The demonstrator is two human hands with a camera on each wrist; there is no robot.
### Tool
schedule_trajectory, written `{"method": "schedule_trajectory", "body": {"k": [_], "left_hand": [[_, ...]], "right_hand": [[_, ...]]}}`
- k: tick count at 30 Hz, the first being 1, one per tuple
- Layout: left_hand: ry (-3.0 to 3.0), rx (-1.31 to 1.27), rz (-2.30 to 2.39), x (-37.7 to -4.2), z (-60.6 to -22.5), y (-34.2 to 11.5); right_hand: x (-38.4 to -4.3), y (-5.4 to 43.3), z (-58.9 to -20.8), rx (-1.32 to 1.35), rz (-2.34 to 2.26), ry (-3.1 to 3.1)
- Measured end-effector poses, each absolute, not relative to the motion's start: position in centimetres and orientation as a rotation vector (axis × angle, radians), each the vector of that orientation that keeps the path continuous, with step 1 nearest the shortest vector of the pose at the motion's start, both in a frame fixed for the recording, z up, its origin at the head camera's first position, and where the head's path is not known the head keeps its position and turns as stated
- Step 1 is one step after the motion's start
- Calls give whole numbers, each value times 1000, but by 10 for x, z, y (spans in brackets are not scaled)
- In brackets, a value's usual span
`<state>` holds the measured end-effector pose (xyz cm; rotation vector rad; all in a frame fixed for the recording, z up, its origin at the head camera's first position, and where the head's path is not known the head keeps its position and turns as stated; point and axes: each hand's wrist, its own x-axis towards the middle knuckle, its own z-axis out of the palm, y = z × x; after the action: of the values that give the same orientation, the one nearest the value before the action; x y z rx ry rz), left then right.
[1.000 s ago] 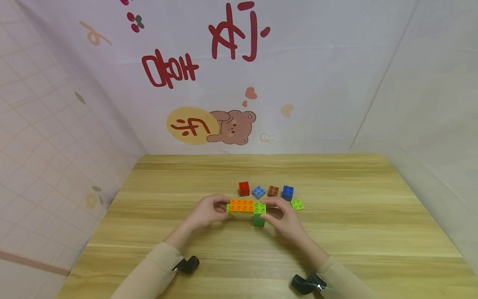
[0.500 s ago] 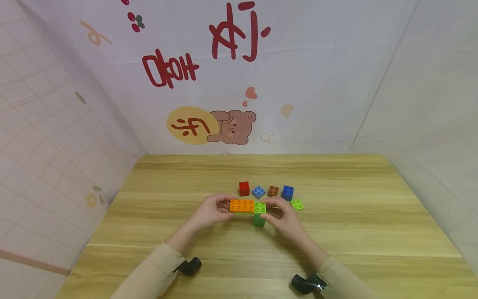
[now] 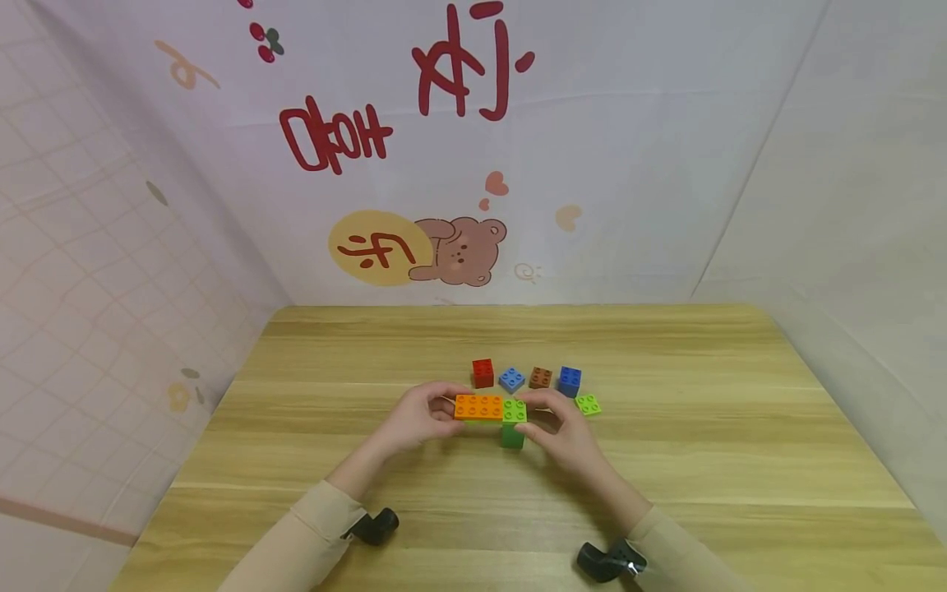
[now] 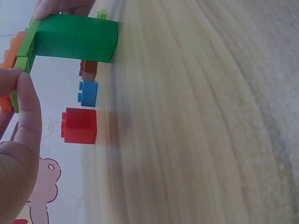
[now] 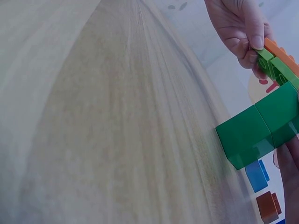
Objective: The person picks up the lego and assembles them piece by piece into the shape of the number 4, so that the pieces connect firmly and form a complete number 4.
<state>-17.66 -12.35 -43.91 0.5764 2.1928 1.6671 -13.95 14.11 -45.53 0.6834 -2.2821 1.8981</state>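
Note:
In the head view my left hand [image 3: 418, 419] pinches the left end of a toy brick bridge, at a small light green brick [image 4: 22, 64] under the orange brick [image 3: 478, 407]. My right hand [image 3: 564, 427] grips the other end, with thumb and fingers either side of the light green brick [image 3: 515, 410] at the top. Beneath that end stands a leg of stacked dark green bricks [image 4: 77, 37], while the orange end juts out sideways over the table. The far side of my right hand's grip is hidden by the dark green bricks in the right wrist view.
Behind the bridge are a red brick [image 3: 483, 374], a light blue brick [image 3: 512, 378], a brown brick [image 3: 541, 378] and a dark blue brick [image 3: 570, 381]. A flat light green brick [image 3: 588, 404] lies just right of my right hand. A printed cloth wall rises behind the wooden table [image 3: 370, 341].
My left fingers have shifted slightly; the small light green brick that stuck out left of the orange brick is now tucked under it. My right hand has stayed in place.

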Motion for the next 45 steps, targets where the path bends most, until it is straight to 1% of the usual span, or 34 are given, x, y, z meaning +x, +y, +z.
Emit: {"method": "schedule_trajectory", "body": {"k": [11, 19, 34, 45], "left_hand": [[2191, 595, 1667, -178, -439, -123], [2143, 542, 1716, -177, -440, -123], [2129, 575, 1770, -176, -439, -123], [2164, 508, 1812, -174, -438, -117]], "right_hand": [[-141, 141, -453, 658, 1885, -2314], [-141, 140, -453, 660, 1904, -2305], [-141, 140, -456, 677, 1909, -2277], [-141, 141, -457, 680, 1930, -2266]]}}
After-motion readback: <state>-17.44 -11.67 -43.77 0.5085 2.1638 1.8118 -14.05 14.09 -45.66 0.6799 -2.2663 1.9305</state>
